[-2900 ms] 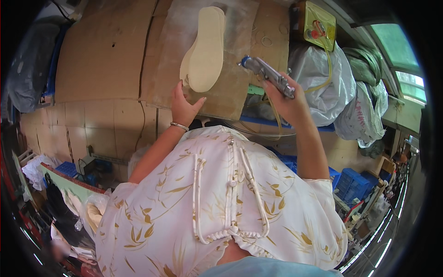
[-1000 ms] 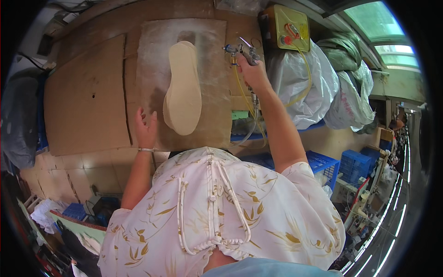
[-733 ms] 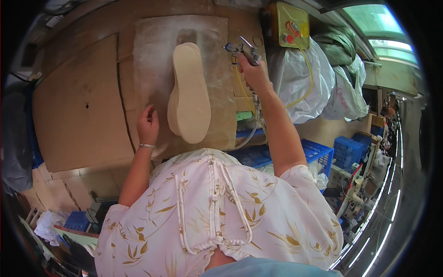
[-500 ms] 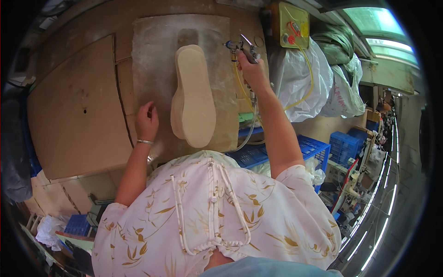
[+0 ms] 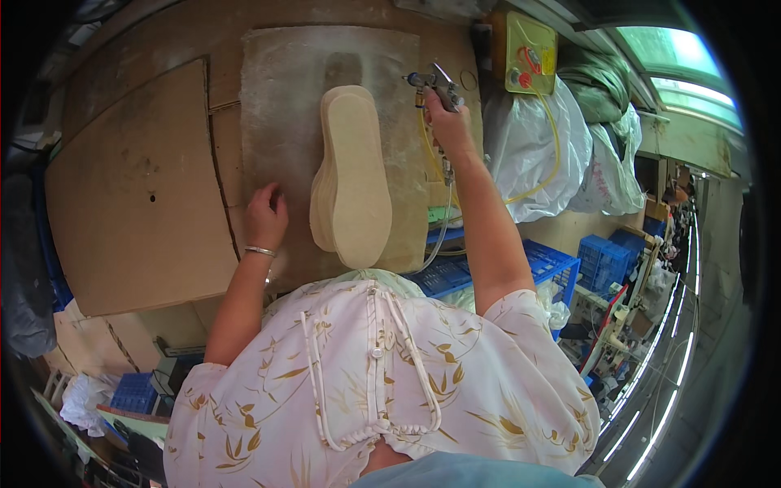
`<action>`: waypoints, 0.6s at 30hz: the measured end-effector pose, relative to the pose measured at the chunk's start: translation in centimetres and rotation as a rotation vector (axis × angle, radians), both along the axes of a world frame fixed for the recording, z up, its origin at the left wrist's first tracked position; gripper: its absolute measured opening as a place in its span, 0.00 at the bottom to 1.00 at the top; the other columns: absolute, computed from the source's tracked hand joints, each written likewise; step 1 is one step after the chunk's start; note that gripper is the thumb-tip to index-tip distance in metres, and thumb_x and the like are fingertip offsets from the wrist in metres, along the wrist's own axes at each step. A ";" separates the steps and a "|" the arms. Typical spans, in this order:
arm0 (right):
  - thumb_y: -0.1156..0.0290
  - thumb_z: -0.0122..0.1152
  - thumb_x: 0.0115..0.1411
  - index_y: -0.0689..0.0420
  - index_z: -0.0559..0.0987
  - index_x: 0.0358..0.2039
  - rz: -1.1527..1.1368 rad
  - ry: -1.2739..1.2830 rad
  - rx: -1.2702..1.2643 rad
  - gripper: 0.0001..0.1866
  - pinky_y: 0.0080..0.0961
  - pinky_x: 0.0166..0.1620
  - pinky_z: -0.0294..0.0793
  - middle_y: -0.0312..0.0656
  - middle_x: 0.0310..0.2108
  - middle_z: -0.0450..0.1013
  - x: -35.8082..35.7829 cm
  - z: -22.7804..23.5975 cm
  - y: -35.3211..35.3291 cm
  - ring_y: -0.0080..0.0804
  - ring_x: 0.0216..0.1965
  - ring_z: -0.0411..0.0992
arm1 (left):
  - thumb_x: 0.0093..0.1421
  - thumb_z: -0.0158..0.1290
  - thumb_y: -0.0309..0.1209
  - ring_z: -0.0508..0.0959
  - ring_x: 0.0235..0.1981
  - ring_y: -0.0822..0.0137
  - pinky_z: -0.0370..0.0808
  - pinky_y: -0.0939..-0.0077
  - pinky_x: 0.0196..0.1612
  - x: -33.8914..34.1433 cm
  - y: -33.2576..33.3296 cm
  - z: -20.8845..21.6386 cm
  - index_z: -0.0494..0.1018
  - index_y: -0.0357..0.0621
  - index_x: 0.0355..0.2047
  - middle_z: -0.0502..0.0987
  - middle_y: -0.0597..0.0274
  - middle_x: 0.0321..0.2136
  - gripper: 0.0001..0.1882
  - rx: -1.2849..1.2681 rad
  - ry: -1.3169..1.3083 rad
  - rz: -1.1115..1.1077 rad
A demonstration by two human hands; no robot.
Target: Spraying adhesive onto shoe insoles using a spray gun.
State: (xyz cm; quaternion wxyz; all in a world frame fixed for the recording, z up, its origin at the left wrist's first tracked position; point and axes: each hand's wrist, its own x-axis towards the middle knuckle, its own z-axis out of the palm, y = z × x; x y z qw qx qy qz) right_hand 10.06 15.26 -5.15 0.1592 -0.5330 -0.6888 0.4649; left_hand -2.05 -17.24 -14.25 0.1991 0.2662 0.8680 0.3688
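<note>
A stack of pale beige shoe insoles [image 5: 360,171] lies lengthwise on a glazed, stained sheet [image 5: 277,106] in front of me. My right hand [image 5: 449,118] grips a small metal spray gun [image 5: 435,85] to the right of the insoles. The gun's nozzle points left, and a yellowish hose and a clear hose hang below it. To the left of the stack, apart from it, my left hand [image 5: 267,215] hovers low over the board with its fingers curled in; nothing shows in it.
A large brown cardboard sheet [image 5: 130,195] covers the left side. At the far right stands a yellow can [image 5: 530,53] with a yellow tube, beside white plastic sacks [image 5: 537,154]. Blue crates [image 5: 606,262] and a blue rack [image 5: 549,264] stand lower right.
The insoles and the sheet appear shifted slightly right and down in view. Both hands sit a little farther right. My right hand keeps its grip on the spray gun.
</note>
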 end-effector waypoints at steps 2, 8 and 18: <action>0.54 0.59 0.56 0.58 0.76 0.24 -0.022 -0.013 -0.027 0.18 0.22 0.14 0.61 0.33 0.16 0.67 -0.1 0.1 0.0 0.21 0.11 0.61 | 0.54 0.51 0.29 0.77 0.35 0.52 0.74 0.63 0.39 0.1 0.0 0.0 0.74 0.40 0.40 0.76 0.50 0.34 0.13 -0.011 -0.004 0.002; 0.55 0.59 0.56 0.57 0.76 0.24 -0.014 -0.002 -0.033 0.17 0.22 0.14 0.61 0.32 0.16 0.67 0.0 0.1 0.2 0.21 0.11 0.61 | 0.54 0.51 0.30 0.77 0.35 0.52 0.74 0.63 0.38 0.3 0.0 0.0 0.74 0.41 0.41 0.76 0.50 0.33 0.13 -0.054 0.027 -0.004; 0.54 0.59 0.56 0.59 0.79 0.24 0.000 -0.059 -0.046 0.18 0.24 0.15 0.65 0.34 0.15 0.68 0.5 1.2 0.2 0.23 0.13 0.65 | 0.55 0.51 0.31 0.77 0.36 0.54 0.74 0.66 0.39 0.2 0.2 0.3 0.74 0.42 0.42 0.77 0.52 0.36 0.14 -0.099 0.028 -0.019</action>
